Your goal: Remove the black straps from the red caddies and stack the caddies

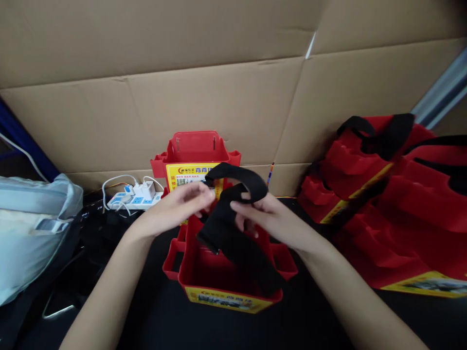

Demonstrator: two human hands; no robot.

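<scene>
A red plastic bin [193, 262] with side pockets and a yellow printed label stands on the black surface before me. Above its opening, a wide black webbing strap [228, 214] curls into a loop and trails down over the front right side of the bin. My right hand [264, 214] is closed on the strap, thumb on top of the webbing. At the strap's left side, my left hand [189, 199] is closed in a pinch, its fingertips against the webbing and partly hidden. Directly behind stands another red bin [195, 143] of the same kind, partly covered by my hands.
Several red bins [386, 209] with black straps are stacked at the right. A white power strip [136, 200] with plugs and cables lies at the left, beside a light grey-blue bag [29, 228]. Cardboard [219, 107] walls the back; a pen [270, 174] stands upright there.
</scene>
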